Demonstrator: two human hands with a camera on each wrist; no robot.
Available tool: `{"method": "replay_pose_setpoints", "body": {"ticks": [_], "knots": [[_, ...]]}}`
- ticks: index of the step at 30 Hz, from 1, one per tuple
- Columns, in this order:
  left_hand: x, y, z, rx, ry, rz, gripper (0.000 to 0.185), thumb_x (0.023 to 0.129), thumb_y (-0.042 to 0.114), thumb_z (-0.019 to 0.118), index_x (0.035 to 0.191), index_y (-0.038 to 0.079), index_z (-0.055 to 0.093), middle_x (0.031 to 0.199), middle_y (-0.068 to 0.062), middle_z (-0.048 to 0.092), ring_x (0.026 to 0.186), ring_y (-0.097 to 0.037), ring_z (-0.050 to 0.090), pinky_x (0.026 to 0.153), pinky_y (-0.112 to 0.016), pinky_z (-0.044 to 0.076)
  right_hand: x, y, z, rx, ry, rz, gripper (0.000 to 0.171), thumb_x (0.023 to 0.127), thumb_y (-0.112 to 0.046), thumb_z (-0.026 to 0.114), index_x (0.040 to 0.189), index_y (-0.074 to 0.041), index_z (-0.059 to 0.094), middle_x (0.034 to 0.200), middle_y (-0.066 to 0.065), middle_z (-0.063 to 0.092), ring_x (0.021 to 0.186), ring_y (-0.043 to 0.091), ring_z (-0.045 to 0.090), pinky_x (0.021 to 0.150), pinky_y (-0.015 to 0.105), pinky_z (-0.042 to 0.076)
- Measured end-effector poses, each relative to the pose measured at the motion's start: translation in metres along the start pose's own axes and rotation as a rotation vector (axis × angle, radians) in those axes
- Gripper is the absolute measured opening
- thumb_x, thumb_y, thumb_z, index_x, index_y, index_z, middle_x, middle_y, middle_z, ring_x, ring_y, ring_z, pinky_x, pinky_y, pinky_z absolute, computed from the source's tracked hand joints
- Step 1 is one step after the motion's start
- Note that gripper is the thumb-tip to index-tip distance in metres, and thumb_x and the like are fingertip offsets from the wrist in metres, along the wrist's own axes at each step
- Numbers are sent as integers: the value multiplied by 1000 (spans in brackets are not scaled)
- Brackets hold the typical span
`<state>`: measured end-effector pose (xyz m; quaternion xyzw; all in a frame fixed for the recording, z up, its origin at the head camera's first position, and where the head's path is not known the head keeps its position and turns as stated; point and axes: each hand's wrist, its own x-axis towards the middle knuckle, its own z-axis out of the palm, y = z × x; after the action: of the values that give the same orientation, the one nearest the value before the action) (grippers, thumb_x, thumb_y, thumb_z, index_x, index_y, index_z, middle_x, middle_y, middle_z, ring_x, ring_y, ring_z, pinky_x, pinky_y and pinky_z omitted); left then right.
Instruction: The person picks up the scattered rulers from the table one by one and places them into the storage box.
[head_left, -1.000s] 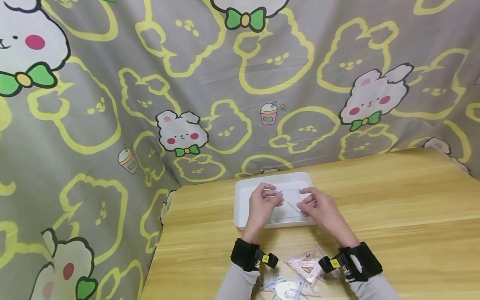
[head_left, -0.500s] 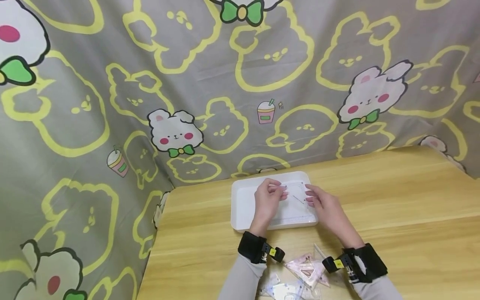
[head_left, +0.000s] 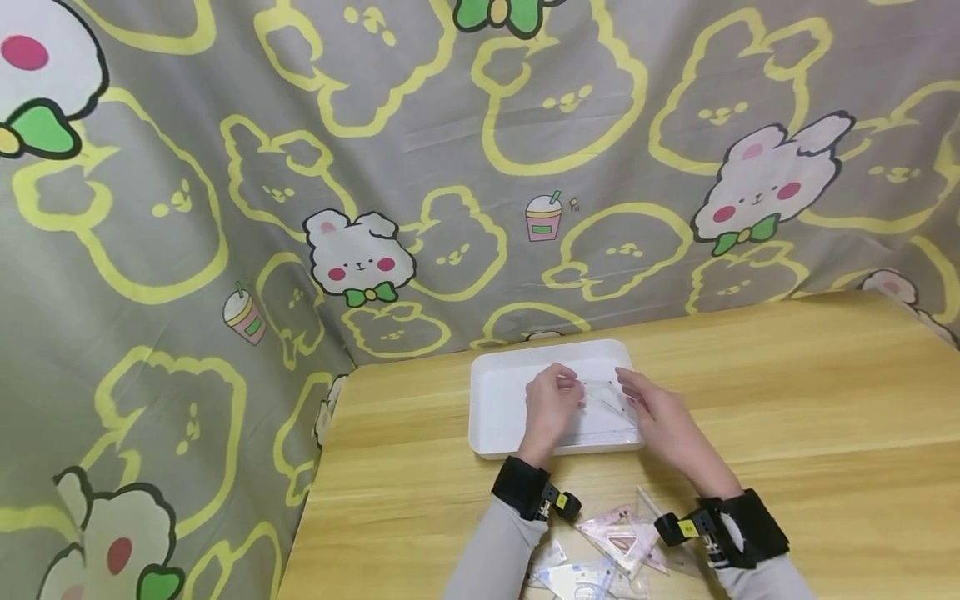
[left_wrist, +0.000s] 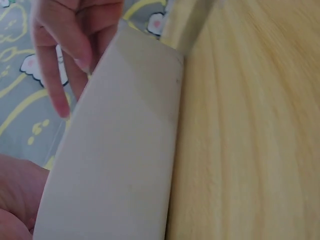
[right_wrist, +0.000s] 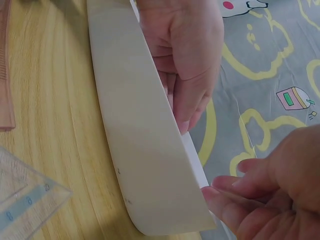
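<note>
Clear plastic, the set square (head_left: 600, 400) lies inside the white tray (head_left: 495, 408), at the tray's right half, with one long edge running roughly parallel to the tray's near rim and its slanted edge rising from right to left toward the far rim. The left hand (head_left: 551, 408) reaches over the near rim, wrist low, fingers curled, thumb and fingertips pinching the set square's upper left corner. The right hand (head_left: 660, 417) comes in from the right, palm turned inward, fingertips bent and pinching the set square's right edge. Both forearms wear grey sleeves and black wrist straps. The tray sits on a light wood-grain worktop (head_left: 787, 417), long axis left to right, near the worktop's back edge. More transparent and pink rulers (head_left: 607, 542) lie in a loose pile on the worktop between the forearms, well apart from the tray. A grey cloth (head_left: 225, 208) printed with yellow outlines and white rabbits hangs behind and to the left.
</note>
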<state>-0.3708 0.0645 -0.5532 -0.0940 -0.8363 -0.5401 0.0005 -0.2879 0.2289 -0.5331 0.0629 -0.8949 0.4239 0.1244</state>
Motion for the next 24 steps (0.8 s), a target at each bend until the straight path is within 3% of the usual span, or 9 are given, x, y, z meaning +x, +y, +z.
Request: {"method": "replay_pose_setpoints", "body": {"ticks": [5,14,20,24], "knots": [[-1,2,0,192,31,26,18,91,13,81,107,5,78,93,-5,79,83,-13,75,78,-29,58,0,0,1,12,-6,-8,42,103,7,50,145,11,50,137,37,59,125,54,60,105,65,46],[-5,3,-1,298,-33,63,33,95,20,76,125,5,74,104,-8,76,95,-19,71,83,-34,57,-2,-1,2,42,2,-7,42,104,7,50,145,11,50,137,37,59,125,53,60,105,64,47],[-8,13,-11,282,-86,86,30,99,25,72,123,6,74,115,-13,76,104,-23,72,90,-38,58,0,2,-2,62,-24,-6,44,105,6,49,148,9,48,139,37,58,127,53,59,105,63,47],[-13,24,-23,239,-137,137,33,99,26,73,124,5,72,124,-15,74,116,-29,71,94,-39,57,-1,-3,-7,66,-55,-44,41,103,3,56,143,9,53,131,34,64,117,49,66,99,60,53]]}}
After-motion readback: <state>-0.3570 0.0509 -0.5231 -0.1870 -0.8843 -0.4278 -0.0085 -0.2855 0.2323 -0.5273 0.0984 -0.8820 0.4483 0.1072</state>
